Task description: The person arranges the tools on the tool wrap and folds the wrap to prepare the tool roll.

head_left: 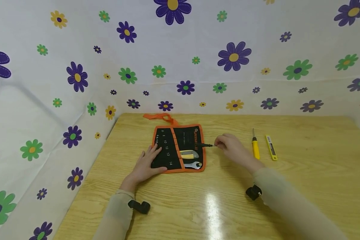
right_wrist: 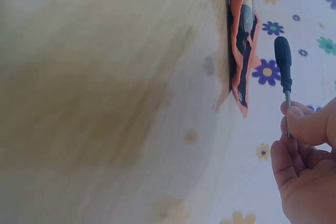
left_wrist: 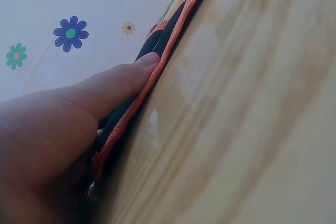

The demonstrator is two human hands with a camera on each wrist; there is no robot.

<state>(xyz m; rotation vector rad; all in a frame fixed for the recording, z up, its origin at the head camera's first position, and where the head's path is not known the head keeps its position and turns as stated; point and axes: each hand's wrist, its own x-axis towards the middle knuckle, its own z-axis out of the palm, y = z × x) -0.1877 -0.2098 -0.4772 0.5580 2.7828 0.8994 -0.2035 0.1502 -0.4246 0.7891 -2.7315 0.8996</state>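
Observation:
My right hand (head_left: pixel 235 150) pinches a small black-handled screwdriver (right_wrist: pixel 283 64) by its thin metal shaft between thumb and fingertips. The handle points away from the hand and overlaps the right part of a black tool pouch (head_left: pixel 175 153) with orange trim in the head view. Spread over the pouch's left part, my left hand (head_left: pixel 146 163) rests with fingers straight. Its thumb (left_wrist: pixel 126 77) lies along the orange edge in the left wrist view. A pale yellow utility knife (head_left: pixel 189 154) and a metal wrench (head_left: pixel 194 165) sit in the pouch's pockets.
Right of my right hand lie a yellow-handled tool with a slim dark tip (head_left: pixel 256 149) and a flat yellow stick-shaped item (head_left: pixel 271 148). An orange strap (head_left: pixel 158 116) trails behind the pouch on the wooden table (head_left: pixel 180 206). Flower-patterned cloth (head_left: pixel 204 40) stands behind and at left.

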